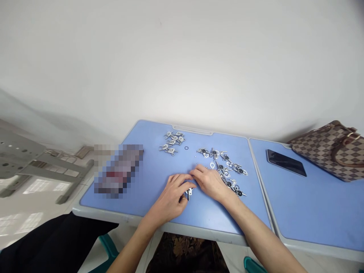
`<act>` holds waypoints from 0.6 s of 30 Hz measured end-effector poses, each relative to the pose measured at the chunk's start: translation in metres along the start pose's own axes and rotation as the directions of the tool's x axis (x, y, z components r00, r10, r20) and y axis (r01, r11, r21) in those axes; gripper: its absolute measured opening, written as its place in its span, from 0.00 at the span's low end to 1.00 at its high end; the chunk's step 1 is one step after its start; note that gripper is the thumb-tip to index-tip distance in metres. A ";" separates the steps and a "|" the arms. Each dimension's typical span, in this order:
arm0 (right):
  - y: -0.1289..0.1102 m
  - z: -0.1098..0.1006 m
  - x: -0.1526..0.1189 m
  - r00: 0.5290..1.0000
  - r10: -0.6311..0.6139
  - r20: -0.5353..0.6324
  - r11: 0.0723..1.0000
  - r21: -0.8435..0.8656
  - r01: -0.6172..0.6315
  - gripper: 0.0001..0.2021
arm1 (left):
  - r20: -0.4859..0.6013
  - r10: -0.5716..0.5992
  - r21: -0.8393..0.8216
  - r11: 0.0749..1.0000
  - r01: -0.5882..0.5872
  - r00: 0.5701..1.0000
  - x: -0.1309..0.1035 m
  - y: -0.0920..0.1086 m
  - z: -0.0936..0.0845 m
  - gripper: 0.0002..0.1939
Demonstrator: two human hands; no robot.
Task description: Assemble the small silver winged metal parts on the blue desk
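A small silver metal fitting with a short stem (189, 194) stands on the blue tabletop under my left hand (174, 194). The fingers of that hand curl round the fitting, partly covering it. Just to the right, my right hand (209, 182) rests low over the table with its fingertips pressed together near the left fingertips. Whatever the right fingers pinch is hidden. Loose metal fittings with black round centres (221, 167) lie to the right, mixed with flat oval plates (212, 165) and small rings. Farther back sits a cluster of silver fittings (174, 140) beside a dark ring (186, 148).
A blurred-out object (119, 170) lies at the left of the blue table (142, 159). On the adjoining table are a black phone (286, 162) and a checkered handbag (330, 149). A white wall (182, 68) rises behind both tables.
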State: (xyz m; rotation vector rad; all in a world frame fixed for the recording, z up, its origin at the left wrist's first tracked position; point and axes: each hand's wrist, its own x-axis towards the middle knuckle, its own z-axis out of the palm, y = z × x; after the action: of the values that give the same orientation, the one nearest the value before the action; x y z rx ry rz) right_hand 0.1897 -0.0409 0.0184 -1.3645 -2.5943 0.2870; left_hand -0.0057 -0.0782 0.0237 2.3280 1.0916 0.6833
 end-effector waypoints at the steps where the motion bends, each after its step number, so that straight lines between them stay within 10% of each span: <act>1: 0.000 0.002 0.001 1.000 -0.001 0.003 1.000 -0.013 0.001 0.11 | -0.029 -0.009 -0.007 1.000 0.009 1.000 0.000 0.000 -0.001 0.27; 6: -0.001 0.004 0.001 0.999 0.033 -0.006 0.999 -0.019 -0.033 0.09 | -0.216 -0.103 0.103 0.986 0.127 0.971 -0.001 0.001 0.002 0.06; 11: 0.001 0.001 0.000 0.996 0.093 -0.011 0.996 0.017 -0.093 0.07 | -0.184 -0.076 0.283 0.951 0.127 0.980 0.001 -0.001 0.011 0.23; 18: 0.000 0.000 0.000 0.990 0.140 0.017 0.989 -0.038 -0.140 0.08 | -0.146 -0.068 0.303 0.947 0.110 0.987 0.003 -0.001 0.013 0.08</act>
State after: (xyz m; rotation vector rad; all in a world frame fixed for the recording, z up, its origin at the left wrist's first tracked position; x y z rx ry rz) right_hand 0.1898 -0.0406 0.0186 -1.5675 -2.5353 0.2769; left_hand 0.0032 -0.0776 0.0138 2.5019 1.4483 0.6832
